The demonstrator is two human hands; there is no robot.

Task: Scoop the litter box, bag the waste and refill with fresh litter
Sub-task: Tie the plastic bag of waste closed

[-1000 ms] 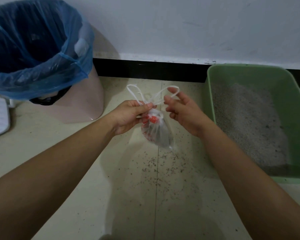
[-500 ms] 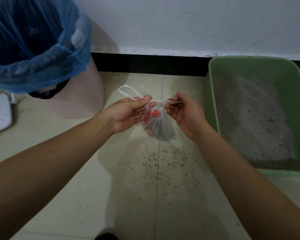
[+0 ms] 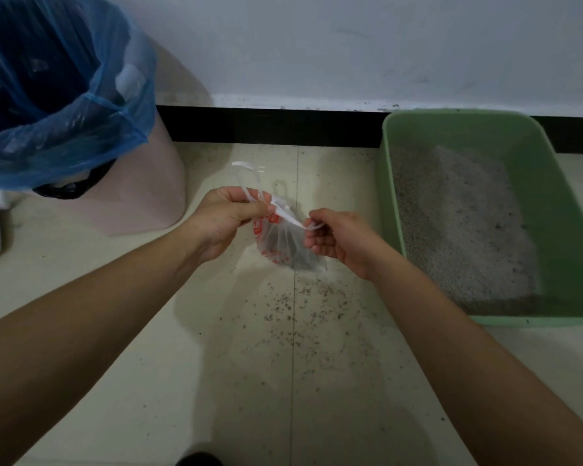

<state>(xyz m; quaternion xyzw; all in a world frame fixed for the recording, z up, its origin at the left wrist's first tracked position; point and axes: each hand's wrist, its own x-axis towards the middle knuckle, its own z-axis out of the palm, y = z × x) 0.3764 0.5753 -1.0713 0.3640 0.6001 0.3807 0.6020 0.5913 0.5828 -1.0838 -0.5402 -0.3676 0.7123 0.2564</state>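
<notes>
Dim, cool indoor light, soft shadows on floor, wide-angle bending at edges, slightly soft focus

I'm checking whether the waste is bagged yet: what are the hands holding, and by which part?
Both grip the small plastic bag by its handles: left hand at the neck, right hand pulling one handle strip.

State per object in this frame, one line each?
small plastic bag: held up, neck gathered, dark waste inside
left hand: pinching one bag handle
right hand: pulling other handle
litter box: uncovered, holds grey litter
trash bin: open, blue liner fitted
floor: scattered litter grains
</notes>
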